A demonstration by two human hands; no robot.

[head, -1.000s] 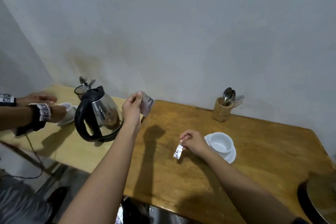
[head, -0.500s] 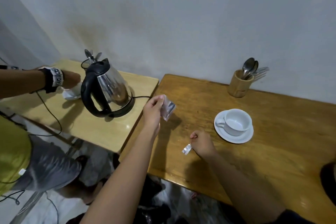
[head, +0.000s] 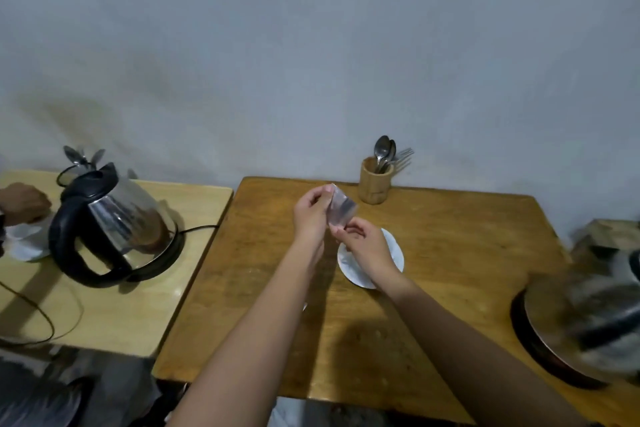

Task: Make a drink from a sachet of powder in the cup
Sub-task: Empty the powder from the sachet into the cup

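A small silvery sachet [head: 341,209] hangs over the brown wooden table [head: 450,288], held between both hands. My left hand [head: 310,215] pinches its upper left edge. My right hand [head: 363,246] grips its lower corner from below. Right under my right hand lies a white saucer [head: 394,251]; the cup on it is hidden behind that hand. A tiny white scrap [head: 304,306] peeks out beside my left forearm on the table.
A wooden holder with spoons and forks [head: 373,184] stands by the wall. A steel kettle [head: 117,222] sits on the paler left table, where another person's hand [head: 22,201] rests by a white cup and saucer [head: 24,243]. A blurred metal kettle [head: 585,322] fills the right edge.
My left hand has carried the sachet rightwards to above the saucer. My right hand has left the torn strip and come up to grip the sachet's lower corner. The view swung right.
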